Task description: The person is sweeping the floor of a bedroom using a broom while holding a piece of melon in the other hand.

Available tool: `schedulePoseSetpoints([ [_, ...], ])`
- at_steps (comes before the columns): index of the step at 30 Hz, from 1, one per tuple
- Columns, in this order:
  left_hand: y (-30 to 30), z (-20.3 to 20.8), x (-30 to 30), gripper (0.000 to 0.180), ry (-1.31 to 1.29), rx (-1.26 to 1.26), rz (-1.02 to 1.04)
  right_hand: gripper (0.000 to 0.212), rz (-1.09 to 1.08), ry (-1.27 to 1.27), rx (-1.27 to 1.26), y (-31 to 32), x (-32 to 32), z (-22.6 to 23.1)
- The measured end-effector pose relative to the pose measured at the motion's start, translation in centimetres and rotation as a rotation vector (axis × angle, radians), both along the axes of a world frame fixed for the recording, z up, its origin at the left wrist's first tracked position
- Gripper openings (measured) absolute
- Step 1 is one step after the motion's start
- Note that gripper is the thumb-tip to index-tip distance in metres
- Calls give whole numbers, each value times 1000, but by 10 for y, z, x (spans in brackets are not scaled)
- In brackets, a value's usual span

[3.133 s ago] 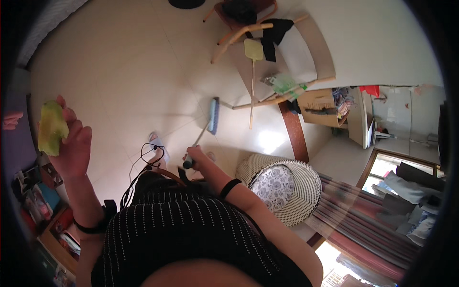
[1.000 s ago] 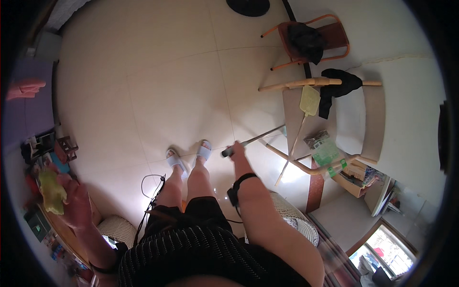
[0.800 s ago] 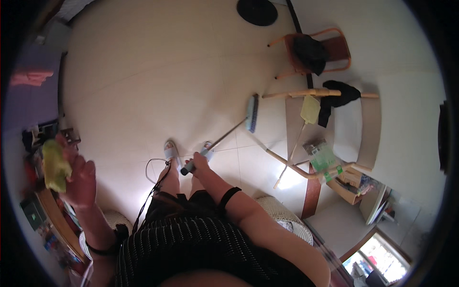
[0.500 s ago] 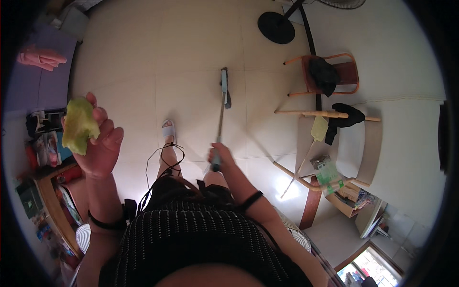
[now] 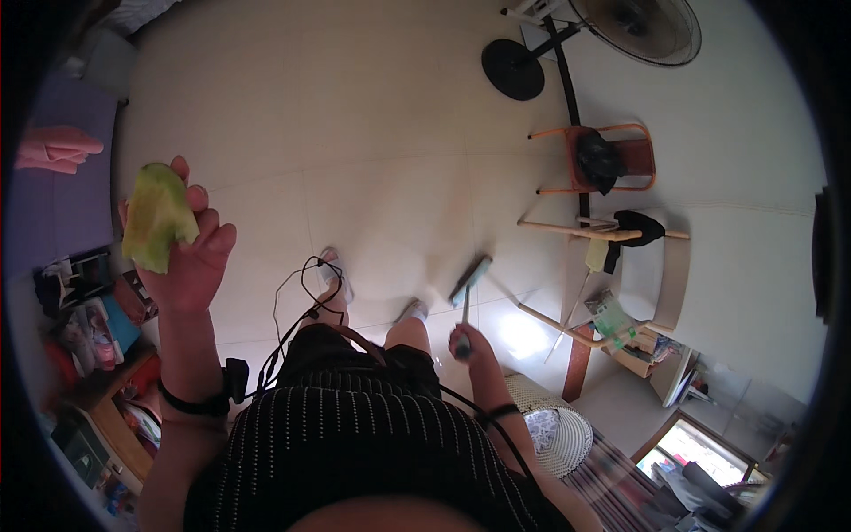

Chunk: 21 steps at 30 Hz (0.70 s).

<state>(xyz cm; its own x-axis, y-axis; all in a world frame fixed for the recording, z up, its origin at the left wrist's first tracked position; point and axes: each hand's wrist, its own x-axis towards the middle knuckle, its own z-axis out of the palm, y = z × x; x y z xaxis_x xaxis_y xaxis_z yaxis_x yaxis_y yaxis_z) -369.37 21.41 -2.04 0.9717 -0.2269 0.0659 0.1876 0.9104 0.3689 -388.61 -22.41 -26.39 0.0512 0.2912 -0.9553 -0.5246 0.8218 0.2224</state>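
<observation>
My left hand (image 5: 188, 273), raised at the left, is closed around a pale green piece of fruit (image 5: 158, 217) with a notched, bitten-looking edge; its exact kind I cannot make out. Low on the right side of my body, my right hand (image 5: 479, 344) is wrapped round the grip of a long-handled mop (image 5: 472, 282). Its narrow pale blue head rests slantwise on the tiled floor (image 5: 372, 133), just ahead of that hand and to the right of my slippered feet.
A wooden armchair (image 5: 683, 293) and an orange-framed chair (image 5: 643, 158) with a black bag stand along the right wall. Behind them is a standing fan (image 5: 512, 69). A woven basket (image 5: 572, 443) sits by my right arm. Dark cords (image 5: 282, 306) hang before my legs. Shelves (image 5: 115, 434) line the left.
My right hand has drawn the mop back toward me and to the right, its head now slanted. The view has shifted. The fruit stays in my left hand.
</observation>
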Motion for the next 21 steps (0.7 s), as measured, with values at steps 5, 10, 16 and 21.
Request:
schedulePoseSetpoints([
  [5, 40, -4, -2, 53, 28, -2, 61, 7, 132, -233, -105, 148, 100, -59],
  [10, 54, 1, -6, 50, 23, 29, 75, 7, 293, -437, -89, 227, 180, -47],
  [16, 39, 14, -25, 50, 3, 31, 32, 15, 279, -648, -35, 145, 189, -27],
  [21, 29, 35, -64, 50, -64, 53, 43, 13, 612, -699, -326, 82, 69, -13],
])
